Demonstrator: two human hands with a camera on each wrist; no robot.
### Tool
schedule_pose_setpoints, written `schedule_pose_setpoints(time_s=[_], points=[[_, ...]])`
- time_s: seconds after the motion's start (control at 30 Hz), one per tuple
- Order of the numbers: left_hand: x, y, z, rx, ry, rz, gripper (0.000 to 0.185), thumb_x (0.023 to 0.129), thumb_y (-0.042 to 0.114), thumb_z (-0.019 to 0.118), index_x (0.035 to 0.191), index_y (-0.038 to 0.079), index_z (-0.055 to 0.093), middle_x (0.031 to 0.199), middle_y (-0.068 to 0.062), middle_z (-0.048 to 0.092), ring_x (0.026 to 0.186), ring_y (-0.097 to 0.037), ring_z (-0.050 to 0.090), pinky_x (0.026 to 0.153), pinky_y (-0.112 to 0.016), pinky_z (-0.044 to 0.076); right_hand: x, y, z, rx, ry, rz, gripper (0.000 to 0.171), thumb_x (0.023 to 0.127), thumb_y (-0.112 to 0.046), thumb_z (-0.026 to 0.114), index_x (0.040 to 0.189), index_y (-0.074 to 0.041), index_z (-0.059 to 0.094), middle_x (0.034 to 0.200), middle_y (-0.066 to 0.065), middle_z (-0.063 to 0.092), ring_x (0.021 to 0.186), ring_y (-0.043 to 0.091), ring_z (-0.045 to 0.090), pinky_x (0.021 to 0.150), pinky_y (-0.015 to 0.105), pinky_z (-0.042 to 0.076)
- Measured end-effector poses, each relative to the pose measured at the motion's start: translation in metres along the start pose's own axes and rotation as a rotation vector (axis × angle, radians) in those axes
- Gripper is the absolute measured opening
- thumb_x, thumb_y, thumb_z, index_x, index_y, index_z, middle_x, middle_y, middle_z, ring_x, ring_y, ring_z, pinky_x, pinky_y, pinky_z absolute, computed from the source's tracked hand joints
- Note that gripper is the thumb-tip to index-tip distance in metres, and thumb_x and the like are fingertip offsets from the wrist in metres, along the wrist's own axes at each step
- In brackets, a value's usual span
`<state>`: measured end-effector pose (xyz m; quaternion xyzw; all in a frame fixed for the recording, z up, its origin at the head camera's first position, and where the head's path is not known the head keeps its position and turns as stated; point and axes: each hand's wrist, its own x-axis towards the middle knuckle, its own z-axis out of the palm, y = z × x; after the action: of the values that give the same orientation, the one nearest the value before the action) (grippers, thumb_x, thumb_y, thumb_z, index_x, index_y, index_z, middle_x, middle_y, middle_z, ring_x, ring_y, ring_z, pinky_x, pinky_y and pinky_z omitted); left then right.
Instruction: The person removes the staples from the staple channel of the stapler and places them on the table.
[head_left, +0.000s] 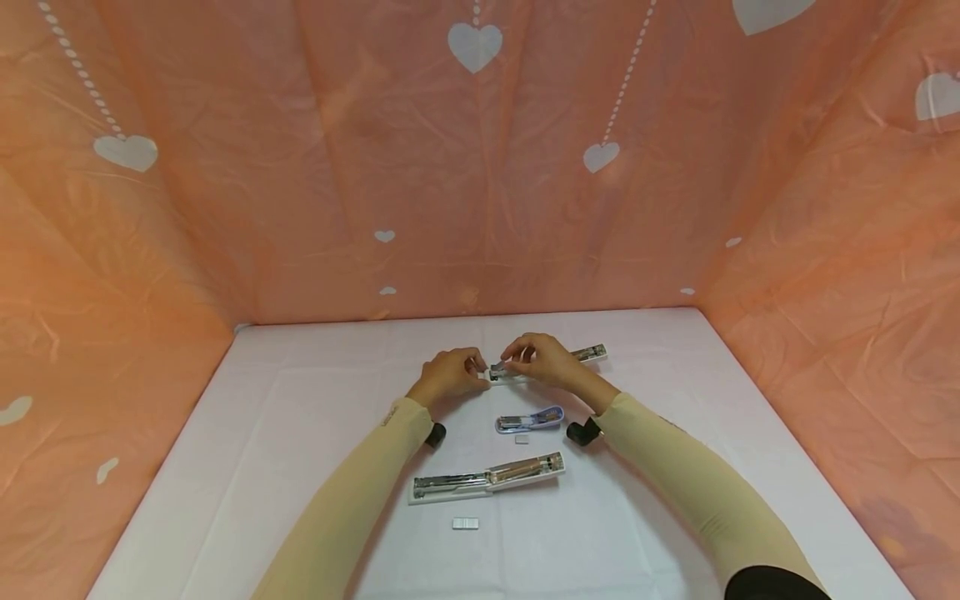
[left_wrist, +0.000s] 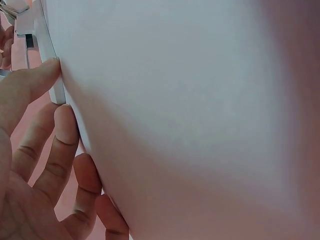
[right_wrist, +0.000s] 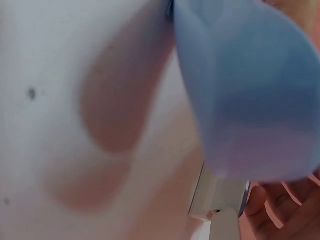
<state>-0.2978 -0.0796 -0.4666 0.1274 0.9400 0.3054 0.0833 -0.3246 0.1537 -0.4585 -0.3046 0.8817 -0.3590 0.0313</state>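
Note:
Toward the far side of the table lies a white stapler (head_left: 590,353) with its top swung back. The left hand (head_left: 452,374) holds the stapler's front end; in the left wrist view its thumb (left_wrist: 42,75) lies on the white base (left_wrist: 57,92). Over the stapler's open magazine, the right hand (head_left: 547,362) pinches a small grey strip of staples (head_left: 498,366), largely hidden by its fingers. In the right wrist view, a blurred blue stapler (right_wrist: 255,90) fills the foreground, with fingers (right_wrist: 280,200) behind it beside the white stapler (right_wrist: 220,195).
Nearer the person lies the small blue stapler (head_left: 529,419), opened, with a staple strip (head_left: 522,439) beside it. A second white stapler (head_left: 487,479), also opened out, lies closer still, and another staple strip (head_left: 465,523) is in front of it. Orange curtains (head_left: 480,208) enclose the table.

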Motion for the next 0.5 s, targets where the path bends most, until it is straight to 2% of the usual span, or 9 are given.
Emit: schedule_pose_setpoints(time_s=[0.33,0.5], points=[[-0.0014,0.0009,-0.0005,0.003,-0.001,-0.002,0.025,0.092,0.032,0.087,0.11,0.02,0.074,0.09,0.006,0.068,0.087,-0.016,0.062,0.104,-0.058,0.04,-0.0022,-0.0002,-0.0028,0.003,0.014,-0.04,0.01,0.097,-0.011,0.08,0.107,-0.008,0.081,0.093,0.001,0.071,0.084,0.015,0.063,0.073,0.029,0.05],[-0.0019,0.0003,-0.001,-0.002,-0.002,0.003,0.025,0.092,0.032,0.087,0.111,0.02,0.074,0.091,0.005,0.069,0.087,-0.016,0.063,0.103,-0.057,0.041,-0.0047,0.0002,-0.0043,0.031,0.027,-0.032,0.011,0.097,-0.012,0.081,0.107,-0.009,0.08,0.093,0.0,0.07,0.083,0.015,0.062,0.073,0.028,0.05]])
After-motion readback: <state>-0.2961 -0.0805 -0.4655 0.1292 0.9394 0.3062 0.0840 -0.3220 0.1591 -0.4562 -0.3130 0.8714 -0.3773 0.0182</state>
